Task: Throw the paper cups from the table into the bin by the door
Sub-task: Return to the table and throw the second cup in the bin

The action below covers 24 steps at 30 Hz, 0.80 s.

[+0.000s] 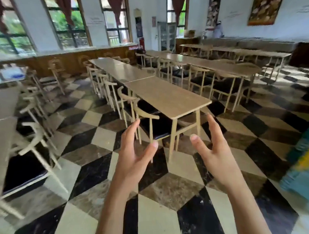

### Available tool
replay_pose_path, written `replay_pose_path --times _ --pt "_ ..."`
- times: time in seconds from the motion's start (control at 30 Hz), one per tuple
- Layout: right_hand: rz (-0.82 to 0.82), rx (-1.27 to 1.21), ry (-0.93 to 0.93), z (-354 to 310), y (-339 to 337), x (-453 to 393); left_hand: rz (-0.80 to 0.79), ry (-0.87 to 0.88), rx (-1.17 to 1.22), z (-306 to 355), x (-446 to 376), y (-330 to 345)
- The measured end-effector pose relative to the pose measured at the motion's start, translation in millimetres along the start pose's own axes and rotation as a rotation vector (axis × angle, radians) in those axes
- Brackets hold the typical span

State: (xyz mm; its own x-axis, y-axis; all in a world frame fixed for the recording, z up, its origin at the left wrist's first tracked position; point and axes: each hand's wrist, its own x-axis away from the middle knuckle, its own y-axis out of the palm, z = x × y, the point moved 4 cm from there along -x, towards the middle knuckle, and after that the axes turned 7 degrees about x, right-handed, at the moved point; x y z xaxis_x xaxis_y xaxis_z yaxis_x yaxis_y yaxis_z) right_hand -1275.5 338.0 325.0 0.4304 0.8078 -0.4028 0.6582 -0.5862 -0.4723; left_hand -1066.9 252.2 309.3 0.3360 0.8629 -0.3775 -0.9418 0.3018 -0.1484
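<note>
My left hand [134, 153] and my right hand [211, 147] are raised in front of me over the chequered floor, palms facing each other, fingers spread, nothing in either. Just beyond them stands the near end of a long wooden table [169, 98] with a bare top. No paper cup and no bin shows anywhere in view.
Wooden chairs [146, 117] with dark seats line the long table. More tables [224, 66] fill the right half of the room, and another table [0, 121] with chairs stands at the left. A blurred blue and yellow object [307, 169] is at the right edge. Open floor lies below my hands.
</note>
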Motion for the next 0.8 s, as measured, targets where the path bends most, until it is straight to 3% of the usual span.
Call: replay_pose_path --times 0.43,0.67,0.8 --pt "-0.601 -0.272 -0.284 -251 368 71 0.685 -0.081 -0.193 -22 150 -412" --pt "-0.799 -0.367 -0.333 -349 513 122 0.981 -0.172 -0.291 -20 238 -564" --pt "-0.886 -0.400 -0.357 -378 585 134 1.033 -0.176 -0.362 -36 262 -626"
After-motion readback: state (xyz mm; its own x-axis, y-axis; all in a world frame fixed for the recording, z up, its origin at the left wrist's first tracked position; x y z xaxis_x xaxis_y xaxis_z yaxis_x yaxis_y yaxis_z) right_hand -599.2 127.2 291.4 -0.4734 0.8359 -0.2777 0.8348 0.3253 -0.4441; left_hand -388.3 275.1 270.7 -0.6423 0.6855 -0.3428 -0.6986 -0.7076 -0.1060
